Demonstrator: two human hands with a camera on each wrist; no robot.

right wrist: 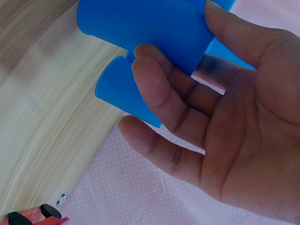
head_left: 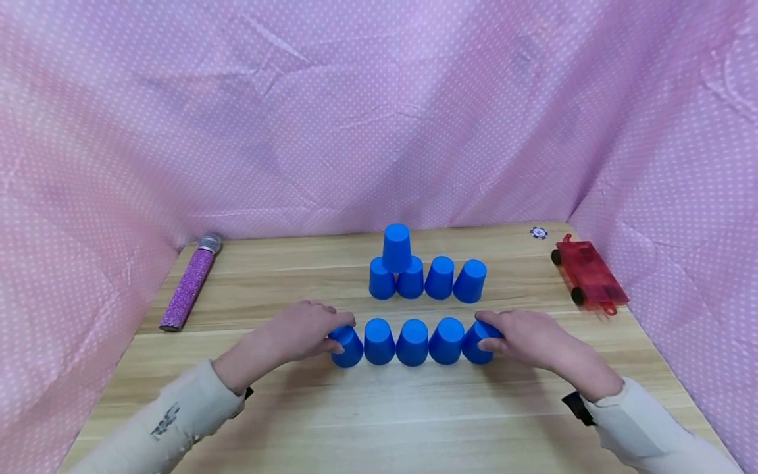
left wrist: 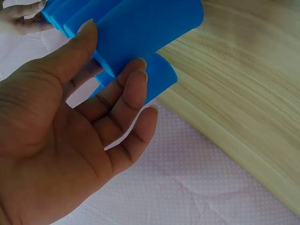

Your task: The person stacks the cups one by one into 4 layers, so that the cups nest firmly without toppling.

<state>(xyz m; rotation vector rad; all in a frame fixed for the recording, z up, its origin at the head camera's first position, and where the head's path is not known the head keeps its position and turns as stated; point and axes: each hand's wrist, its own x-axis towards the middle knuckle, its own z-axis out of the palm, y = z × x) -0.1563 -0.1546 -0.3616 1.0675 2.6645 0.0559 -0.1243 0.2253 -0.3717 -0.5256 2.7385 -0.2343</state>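
Several upside-down blue cups stand side by side in a front row, the middle cup [head_left: 412, 343] among them. My left hand [head_left: 301, 332] holds the leftmost cup [head_left: 351, 349] between thumb and fingers. At the opposite end, my right hand [head_left: 524, 337] grips the rightmost cup [head_left: 476, 343] the same way. Both wrist views show the thumb on one side of the cup and curled fingers on the other. Behind is a second row, where one raised cup [head_left: 396, 247] rests across the two left cups; a back-row cup [head_left: 470, 282] ends that row on the right.
A glittery purple microphone [head_left: 191, 286] lies at the table's left side. Toward the right edge are a red toy car [head_left: 591, 273] and a poker chip [head_left: 539, 233]. Pink dotted cloth [head_left: 379, 118] hangs around the back and sides of the wooden table [head_left: 379, 421].
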